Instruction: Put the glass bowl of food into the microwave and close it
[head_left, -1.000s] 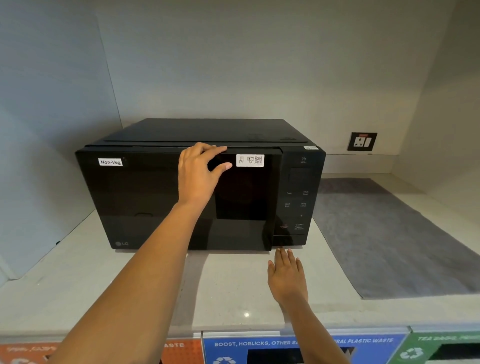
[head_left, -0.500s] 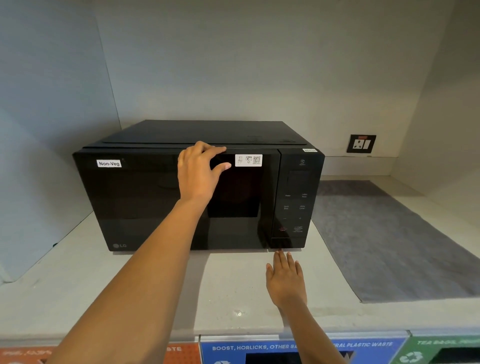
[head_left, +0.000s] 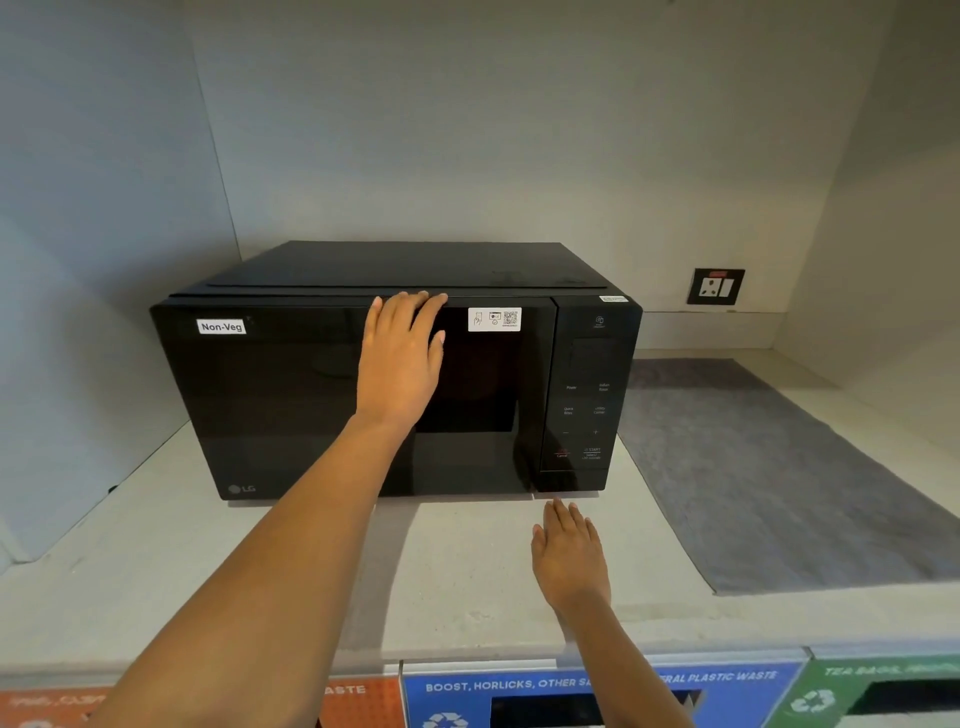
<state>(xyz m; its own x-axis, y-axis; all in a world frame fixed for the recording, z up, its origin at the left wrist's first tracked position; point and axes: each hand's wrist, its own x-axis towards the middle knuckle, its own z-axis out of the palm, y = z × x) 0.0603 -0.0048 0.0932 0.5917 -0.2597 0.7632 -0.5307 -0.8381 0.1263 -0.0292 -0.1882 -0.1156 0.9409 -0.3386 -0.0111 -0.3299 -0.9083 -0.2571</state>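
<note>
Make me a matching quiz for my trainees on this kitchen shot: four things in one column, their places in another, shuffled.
Things:
1. left hand
2. right hand
3. Non-Veg label
4. wall socket

Places:
A. flat on the counter before the control panel
B. microwave door, upper left corner
C. back wall, right of the microwave
D. on the door's top edge

Pairs: 1-D, 2-A, 3-B, 4-C

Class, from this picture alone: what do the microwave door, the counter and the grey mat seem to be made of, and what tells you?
Microwave door: probably glass or glossy plastic; black with mirror-like reflections.
Counter: likely polished stone or similar; pale, smooth, faintly glossy.
Grey mat: seems fabric or felt; matt, mottled, no shine.
</note>
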